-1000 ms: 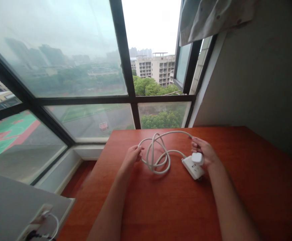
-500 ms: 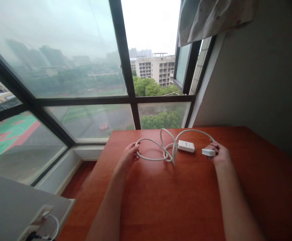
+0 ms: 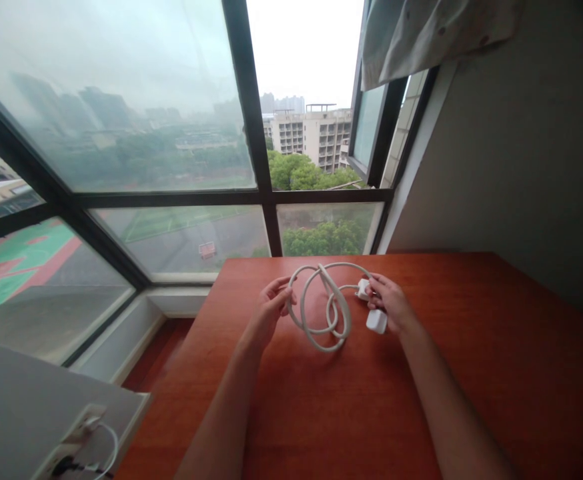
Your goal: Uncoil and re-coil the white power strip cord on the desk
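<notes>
A white power cord (image 3: 342,313) lies in loose, crossing loops over the reddish-brown table (image 3: 311,413). My left hand (image 3: 273,308) pinches the left side of a loop between thumb and fingers. On the other side, my right hand (image 3: 387,301) is closed around the cord close to its plug end. The white plug (image 3: 376,321) hangs just below those fingers. Behind them sits the white socket block (image 3: 363,289) of the extension lead, partly covered by my right hand.
Large dark-framed windows (image 3: 266,198) stand behind the table, one pane swung open. A curtain (image 3: 431,40) hangs at the upper right beside a grey wall (image 3: 526,167). At the lower left, a wall outlet (image 3: 85,423) has plugs and cables in it.
My right hand has moved left with the plug, now in front of the socket block. My left hand has shifted slightly right. The cord's loops have drawn closer together and rounder.
</notes>
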Action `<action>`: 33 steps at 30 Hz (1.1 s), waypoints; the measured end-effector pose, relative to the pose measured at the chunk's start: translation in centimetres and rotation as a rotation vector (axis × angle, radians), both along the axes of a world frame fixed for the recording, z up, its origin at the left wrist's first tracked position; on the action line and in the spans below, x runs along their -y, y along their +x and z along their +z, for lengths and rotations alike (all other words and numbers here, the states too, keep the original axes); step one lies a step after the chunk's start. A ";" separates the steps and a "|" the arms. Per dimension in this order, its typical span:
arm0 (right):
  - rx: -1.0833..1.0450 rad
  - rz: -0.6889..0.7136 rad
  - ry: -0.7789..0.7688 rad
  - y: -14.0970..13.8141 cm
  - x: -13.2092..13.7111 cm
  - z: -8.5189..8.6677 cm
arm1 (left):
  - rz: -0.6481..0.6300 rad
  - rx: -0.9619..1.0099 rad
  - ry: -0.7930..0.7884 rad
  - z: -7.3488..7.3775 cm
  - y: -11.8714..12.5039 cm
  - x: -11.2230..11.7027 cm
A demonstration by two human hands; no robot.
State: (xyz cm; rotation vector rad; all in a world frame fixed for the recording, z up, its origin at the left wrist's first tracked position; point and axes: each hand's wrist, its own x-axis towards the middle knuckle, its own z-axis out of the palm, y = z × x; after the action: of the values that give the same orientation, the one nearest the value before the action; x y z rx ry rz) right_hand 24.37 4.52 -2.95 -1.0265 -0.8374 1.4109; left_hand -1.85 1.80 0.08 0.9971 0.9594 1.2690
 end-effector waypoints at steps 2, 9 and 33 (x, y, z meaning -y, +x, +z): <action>0.054 0.034 -0.013 -0.2 -0.1 -0.3 | -0.004 -0.015 0.007 0.0 0.1 0.0; 0.264 0.089 0.001 -0.8 0.0 -0.6 | -0.017 -0.065 0.032 -0.4 0.1 -0.1; 1.310 0.196 0.665 -5.6 -1.0 0.3 | -0.084 -0.424 0.069 -2.4 -1.0 -1.2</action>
State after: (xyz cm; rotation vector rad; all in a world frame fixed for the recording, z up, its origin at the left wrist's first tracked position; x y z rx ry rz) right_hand 18.79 5.52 -2.65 -1.2754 -2.1991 0.3341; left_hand -2.84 3.00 -2.27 1.3805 1.1863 1.0447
